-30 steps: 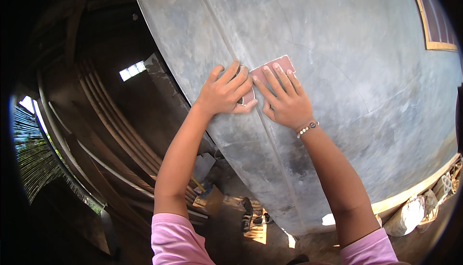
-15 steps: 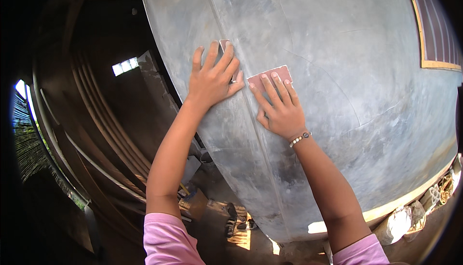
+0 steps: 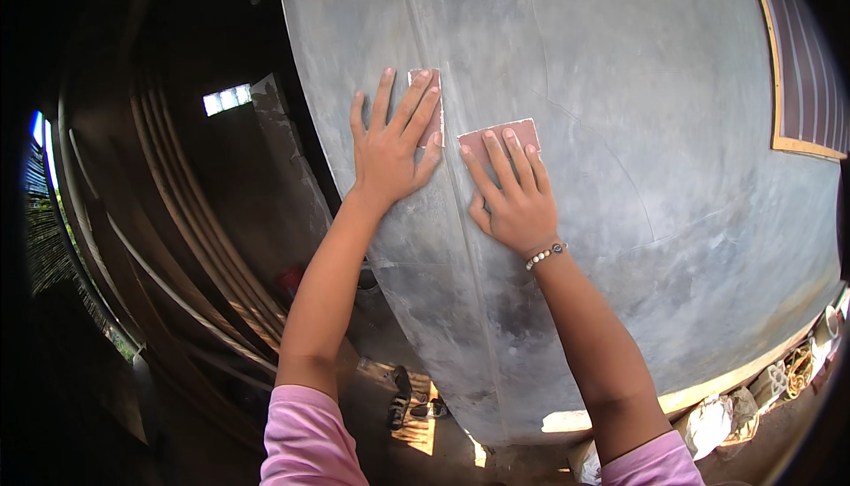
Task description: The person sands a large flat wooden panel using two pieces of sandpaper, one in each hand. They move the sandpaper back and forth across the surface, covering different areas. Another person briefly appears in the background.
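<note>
Both my hands are flat against a grey, smooth-faced wall (image 3: 602, 61). Under the index finger and thumb side of my left hand (image 3: 390, 154) is a reddish-brown piece of sandpaper (image 3: 434, 121) with pale, ragged edges, standing upright beside the seam. The fingers of that hand are spread, and part of the sheet is hidden below them. A second piece of sandpaper (image 3: 523, 129), wider than tall, is pressed to the wall by the fingertips of my right hand (image 3: 513, 198). A beaded bracelet (image 3: 544, 256) circles my right wrist.
A vertical seam (image 3: 469, 220) runs down the wall between my hands. Far right is a wood-framed striped panel (image 3: 806, 70). Dark space with long poles (image 3: 190, 194) lies left of the wall's edge. Below are sandals (image 3: 400, 397) and white bags (image 3: 708, 424).
My left hand has flattened, its fingers straighter, and more of its sandpaper shows. The right hand stays nearly in place on the wall. The view has shifted slightly.
</note>
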Demonstrator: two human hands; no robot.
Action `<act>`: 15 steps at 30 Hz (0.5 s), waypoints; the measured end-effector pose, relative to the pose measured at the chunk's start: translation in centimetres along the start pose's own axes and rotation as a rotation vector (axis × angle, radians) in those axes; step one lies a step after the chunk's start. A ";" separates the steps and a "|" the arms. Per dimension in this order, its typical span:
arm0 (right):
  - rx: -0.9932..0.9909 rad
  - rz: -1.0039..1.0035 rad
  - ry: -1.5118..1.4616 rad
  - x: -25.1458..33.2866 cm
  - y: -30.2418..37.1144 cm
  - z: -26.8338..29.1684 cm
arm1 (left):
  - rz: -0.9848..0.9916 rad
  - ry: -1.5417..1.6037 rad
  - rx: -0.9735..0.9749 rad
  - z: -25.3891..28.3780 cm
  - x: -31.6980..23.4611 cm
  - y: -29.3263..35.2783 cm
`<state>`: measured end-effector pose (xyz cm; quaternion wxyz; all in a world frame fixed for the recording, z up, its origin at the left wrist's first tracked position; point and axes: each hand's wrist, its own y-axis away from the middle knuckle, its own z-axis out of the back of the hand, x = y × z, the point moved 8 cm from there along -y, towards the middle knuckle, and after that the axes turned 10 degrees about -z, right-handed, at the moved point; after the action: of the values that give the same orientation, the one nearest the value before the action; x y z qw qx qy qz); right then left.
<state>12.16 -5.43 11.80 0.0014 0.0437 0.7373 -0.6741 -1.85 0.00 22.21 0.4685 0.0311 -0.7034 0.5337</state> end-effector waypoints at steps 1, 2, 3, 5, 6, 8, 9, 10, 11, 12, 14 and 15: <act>0.016 -0.003 -0.002 0.0 0.0 -0.1 | 0.045 0.005 -0.003 -0.2 0.6 -0.5; 0.007 -0.007 -0.008 0.0 0.0 -0.1 | 0.035 0.008 -0.082 0.1 0.9 -1.2; 0.014 -0.005 0.009 0.0 0.0 -0.2 | 0.138 0.020 -0.068 -0.5 2.0 -1.6; -0.008 0.001 0.029 0.1 0.0 -0.2 | 0.283 0.065 -0.161 -0.7 3.8 -2.0; -0.012 0.004 0.034 0.2 0.1 -0.2 | 0.255 0.036 -0.198 -0.8 3.8 -2.3; 0.009 -0.002 0.044 0.2 0.1 -0.4 | 0.277 0.033 -0.209 -1.3 4.1 -2.3; 0.008 -0.007 0.045 0.2 0.1 -0.4 | 0.269 0.022 -0.209 -1.4 4.1 -2.2; 0.006 -0.011 0.042 0.1 0.1 -0.4 | 0.261 0.009 -0.209 -1.5 4.0 -2.1; 0.018 -0.012 0.050 0.2 0.1 -0.5 | 0.255 -0.005 -0.215 -1.3 3.9 -1.9; 0.031 -0.015 0.069 0.2 0.1 -0.5 | 0.250 0.003 -0.211 -1.3 3.7 -1.7; 0.044 -0.007 0.084 0.3 0.2 -0.6 | 0.243 0.020 -0.204 -1.0 3.6 -1.5; 0.046 -0.006 0.099 0.4 0.1 -0.6 | 0.256 0.016 -0.173 -1.0 3.6 -1.5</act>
<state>11.81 -4.83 11.72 -0.0380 0.0748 0.7208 -0.6880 -2.44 1.79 25.76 0.4031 -0.1033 -0.7411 0.5268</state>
